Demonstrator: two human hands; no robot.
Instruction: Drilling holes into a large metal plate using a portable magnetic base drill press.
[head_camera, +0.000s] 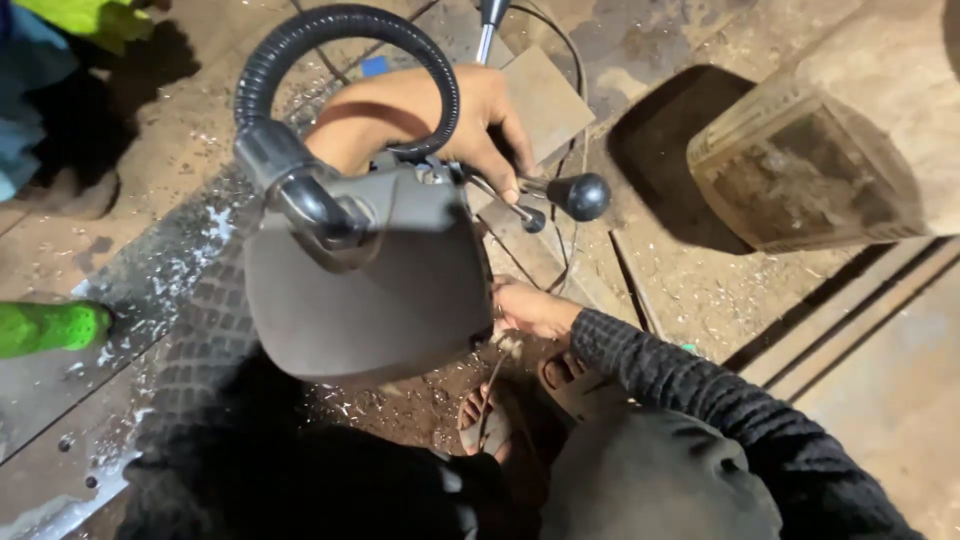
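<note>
I look straight down on a grey drill press head (370, 290) with a black ribbed hose (340, 30) looping over its top. My left hand (470, 120) reaches round the head, its fingers closed on a feed lever (500, 195) that ends in a black ball knob (583, 196). A second, smaller knob (533, 219) sticks out just below. My right hand (530, 310), in a black knit sleeve, sits at the lower right edge of the head. Its fingertips are hidden under the machine, next to a thin pale strip (495, 375) running down towards my sandalled foot (485, 425).
A worn wooden block (800, 170) stands at the right, with metal rails (850, 310) below it. Metal shavings (170, 270) lie on the floor plate at the left. Another person's green sleeve (50, 325) and yellow-green clothing (70, 20) show at the left edge.
</note>
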